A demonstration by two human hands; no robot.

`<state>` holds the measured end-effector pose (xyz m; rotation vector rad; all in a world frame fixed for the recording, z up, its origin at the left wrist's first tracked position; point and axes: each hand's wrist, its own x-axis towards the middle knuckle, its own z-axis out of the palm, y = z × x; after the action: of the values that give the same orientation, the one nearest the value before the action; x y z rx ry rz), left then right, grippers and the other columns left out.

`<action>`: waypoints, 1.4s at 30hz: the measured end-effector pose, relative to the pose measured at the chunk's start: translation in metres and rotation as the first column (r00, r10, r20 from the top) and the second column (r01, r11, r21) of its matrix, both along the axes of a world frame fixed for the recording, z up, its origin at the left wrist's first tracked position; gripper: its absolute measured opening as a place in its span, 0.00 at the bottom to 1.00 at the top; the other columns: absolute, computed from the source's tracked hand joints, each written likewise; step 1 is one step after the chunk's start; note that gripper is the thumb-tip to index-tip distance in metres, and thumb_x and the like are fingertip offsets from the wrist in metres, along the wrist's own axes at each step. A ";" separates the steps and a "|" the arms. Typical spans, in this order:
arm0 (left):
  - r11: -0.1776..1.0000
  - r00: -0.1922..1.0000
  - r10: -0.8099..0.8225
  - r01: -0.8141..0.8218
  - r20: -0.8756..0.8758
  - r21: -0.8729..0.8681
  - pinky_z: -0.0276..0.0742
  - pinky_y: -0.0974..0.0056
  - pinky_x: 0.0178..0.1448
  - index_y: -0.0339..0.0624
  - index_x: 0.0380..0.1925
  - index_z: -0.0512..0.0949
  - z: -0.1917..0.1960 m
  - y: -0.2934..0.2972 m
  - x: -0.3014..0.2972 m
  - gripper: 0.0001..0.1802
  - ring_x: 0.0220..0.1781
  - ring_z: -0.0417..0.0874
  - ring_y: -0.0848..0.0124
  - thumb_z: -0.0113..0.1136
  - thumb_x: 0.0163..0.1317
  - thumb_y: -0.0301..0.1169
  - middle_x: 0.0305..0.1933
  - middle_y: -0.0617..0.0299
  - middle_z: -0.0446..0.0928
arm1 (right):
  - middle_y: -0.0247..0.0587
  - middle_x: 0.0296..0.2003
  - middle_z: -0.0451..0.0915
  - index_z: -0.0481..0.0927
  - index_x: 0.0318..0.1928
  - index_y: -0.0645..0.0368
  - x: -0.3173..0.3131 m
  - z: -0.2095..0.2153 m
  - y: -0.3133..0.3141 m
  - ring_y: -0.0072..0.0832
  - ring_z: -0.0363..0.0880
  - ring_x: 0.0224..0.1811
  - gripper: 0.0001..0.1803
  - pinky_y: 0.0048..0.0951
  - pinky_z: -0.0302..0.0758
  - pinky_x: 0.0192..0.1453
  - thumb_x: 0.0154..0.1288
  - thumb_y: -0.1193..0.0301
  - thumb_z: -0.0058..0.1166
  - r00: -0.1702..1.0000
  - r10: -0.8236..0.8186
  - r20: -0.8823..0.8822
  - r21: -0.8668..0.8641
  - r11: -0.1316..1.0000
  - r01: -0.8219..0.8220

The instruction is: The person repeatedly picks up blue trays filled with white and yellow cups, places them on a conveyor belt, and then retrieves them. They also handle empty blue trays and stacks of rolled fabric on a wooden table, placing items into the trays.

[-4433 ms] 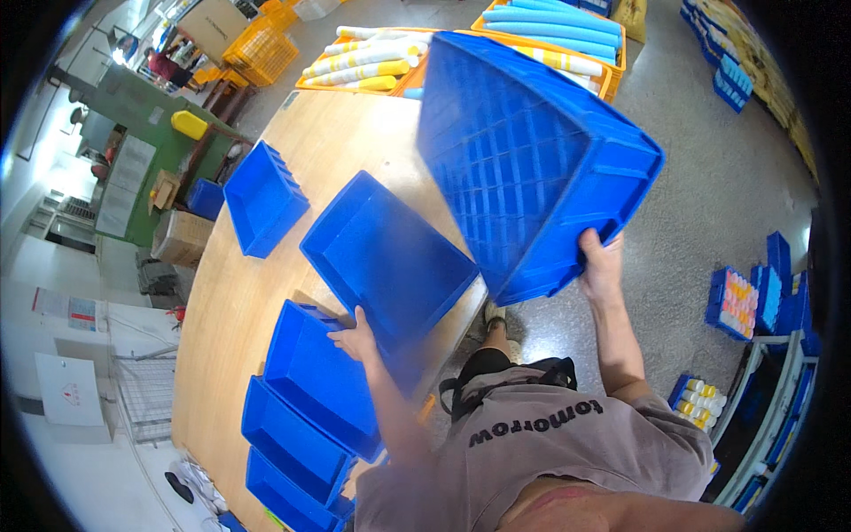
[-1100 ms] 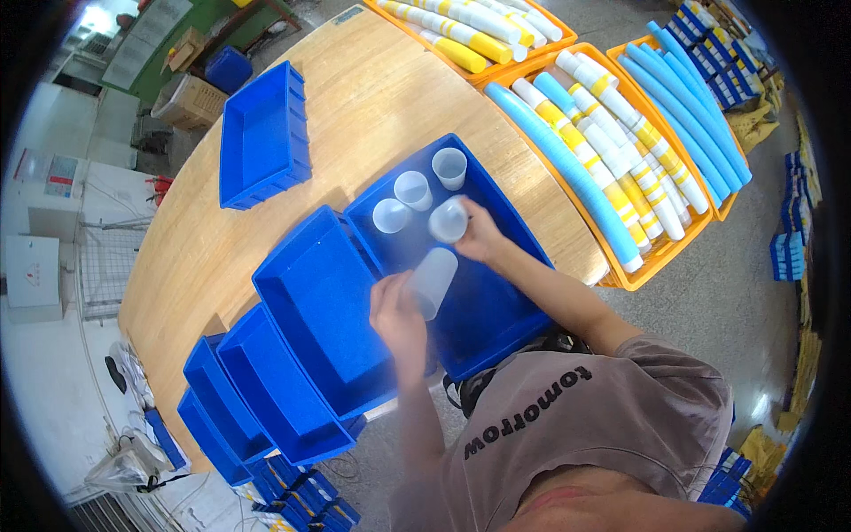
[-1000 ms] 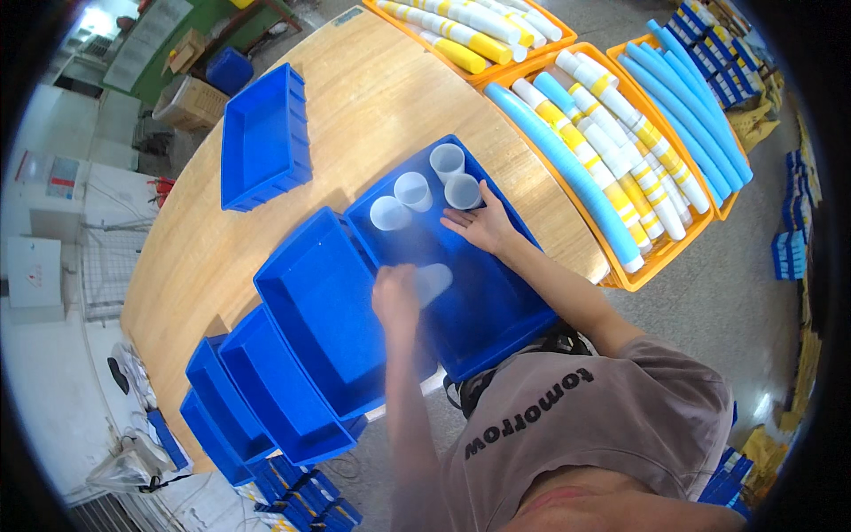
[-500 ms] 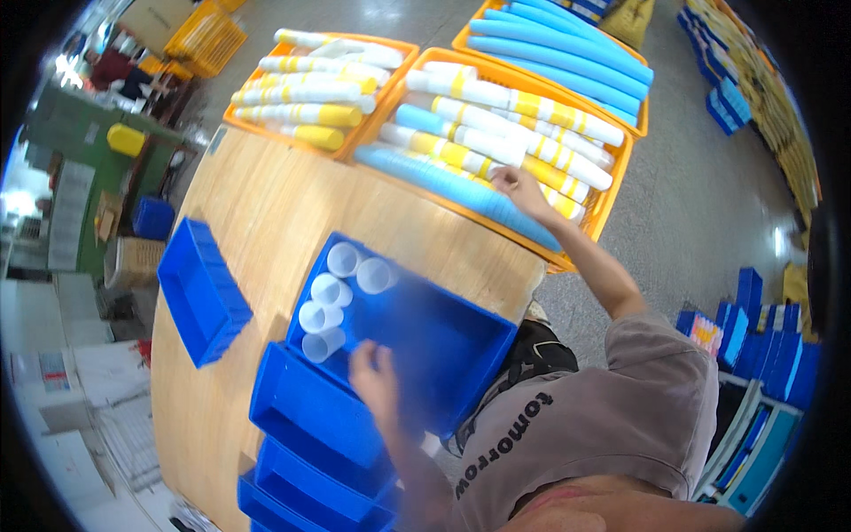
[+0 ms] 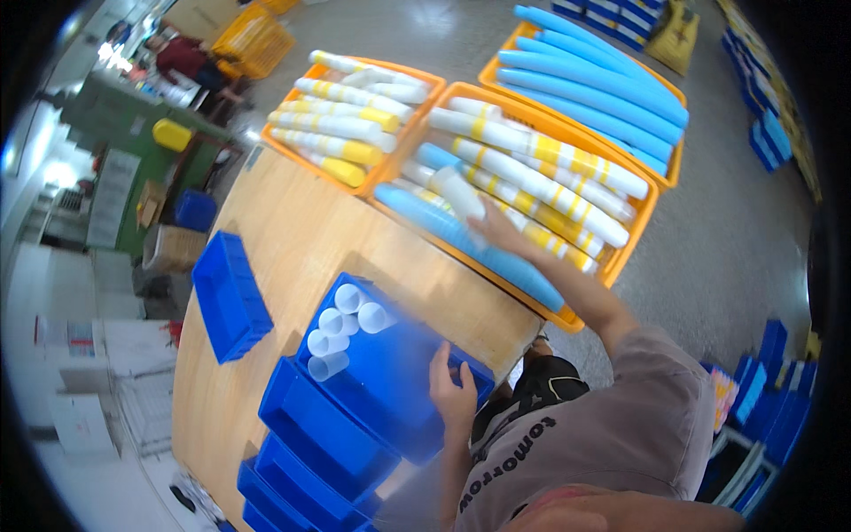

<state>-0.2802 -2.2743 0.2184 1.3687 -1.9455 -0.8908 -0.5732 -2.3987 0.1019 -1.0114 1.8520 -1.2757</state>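
Note:
My right hand [image 5: 496, 229] is closed around a short white translucent stack of nested cups [image 5: 457, 193], blurred by motion, above the front of the middle orange crate [image 5: 645, 213]. Beneath it lie long nested cup stacks, white and yellow [image 5: 541, 182] and light blue [image 5: 470, 239]. Over the near right side of a blue bin [image 5: 390, 390] is my left hand [image 5: 454, 390], its fingers apart and nothing in them. Several white translucent cups [image 5: 330, 344] stand or lean in that bin's far left corner.
More blue bins [image 5: 328, 426] sit nearer me, and a separate blue bin [image 5: 232, 297] lies left on the wooden table [image 5: 292, 213]. Two more orange crates flank the middle one, holding white-yellow stacks [image 5: 341, 115] and light blue stacks [image 5: 585, 89]. A person [image 5: 182, 58] is in the far left background.
My right hand has lifted a short white cup stack from the crate and moved leftward over the blue stacks. My left hand has moved right, away from the cups in the bin. The view has shifted.

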 end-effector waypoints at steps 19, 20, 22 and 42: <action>0.820 0.882 0.471 -0.426 0.028 -0.383 0.80 0.61 0.50 0.39 0.48 0.85 0.062 0.017 0.207 0.31 0.47 0.83 0.62 0.51 0.45 0.03 0.44 0.52 0.83 | 0.63 0.55 0.71 0.62 0.63 0.67 0.352 0.048 0.004 0.55 0.75 0.57 0.39 0.54 0.70 0.68 0.73 0.42 0.43 -0.219 -0.243 0.945 0.169 0.936 -0.309; 0.811 0.877 0.478 -0.422 0.043 -0.405 0.80 0.61 0.50 0.40 0.48 0.85 0.060 0.011 0.214 0.31 0.46 0.82 0.62 0.52 0.45 0.03 0.42 0.54 0.82 | 0.66 0.57 0.70 0.59 0.67 0.67 0.355 0.055 0.018 0.55 0.74 0.59 0.43 0.53 0.69 0.67 0.72 0.40 0.41 -0.060 -0.364 0.930 0.323 0.883 -0.341; 0.801 0.853 0.516 -0.448 0.077 -0.397 0.79 0.62 0.46 0.41 0.47 0.86 0.054 0.001 0.223 0.33 0.43 0.79 0.63 0.53 0.41 0.03 0.36 0.59 0.77 | 0.56 0.58 0.73 0.62 0.66 0.66 0.365 0.064 0.047 0.45 0.75 0.59 0.37 0.48 0.72 0.64 0.74 0.45 0.45 -0.075 -0.073 0.994 0.016 0.816 -0.578; 0.991 0.999 0.032 -0.037 0.038 0.126 0.78 0.61 0.56 0.40 0.42 0.86 -0.030 -0.049 0.268 0.12 0.48 0.86 0.55 0.62 0.57 0.24 0.46 0.50 0.85 | 0.56 0.62 0.69 0.59 0.67 0.68 0.320 0.035 0.045 0.43 0.70 0.65 0.36 0.46 0.69 0.69 0.76 0.48 0.43 0.010 -0.319 0.948 0.319 0.948 -0.013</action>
<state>-0.0124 -2.3228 0.1886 1.4953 -1.9136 -0.9942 -0.2529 -2.3533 0.1372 0.4095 0.8110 -1.2441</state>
